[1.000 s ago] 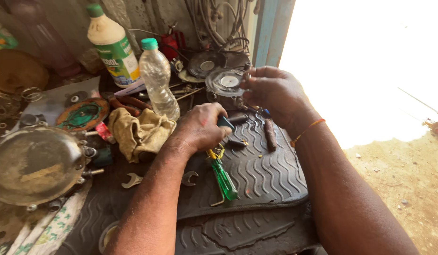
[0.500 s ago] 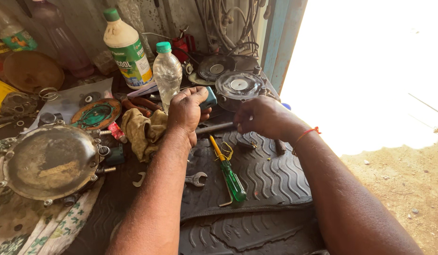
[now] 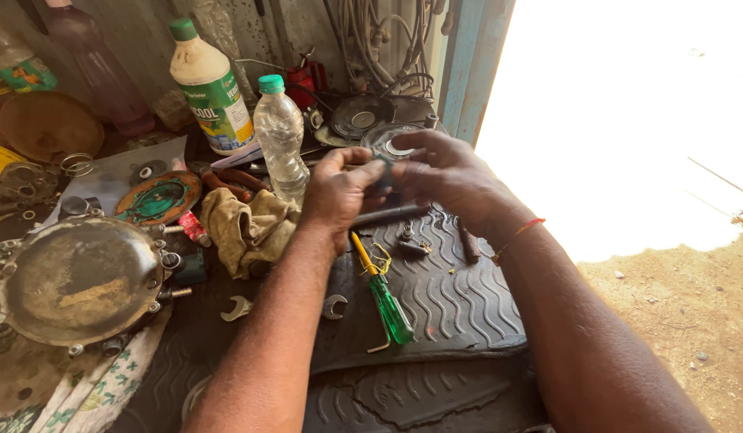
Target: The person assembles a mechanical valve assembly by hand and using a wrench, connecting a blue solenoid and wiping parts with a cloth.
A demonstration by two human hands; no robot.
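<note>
Both hands: left hand (image 3: 339, 186), right hand (image 3: 447, 172) pinch small dark part (image 3: 385, 172) between them.

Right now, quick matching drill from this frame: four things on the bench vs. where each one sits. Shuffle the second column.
Things:
1. green-handled screwdriver
2. clear plastic bottle
3. round metal cover
4. tan rag

Places:
A. far left of the bench, on patterned cloth
B. upright, behind the left hand
C. on the ribbed black mat, between the forearms
D. crumpled left of the left wrist, below the bottle

Pairs: 1-C, 2-B, 3-A, 4-D
</note>
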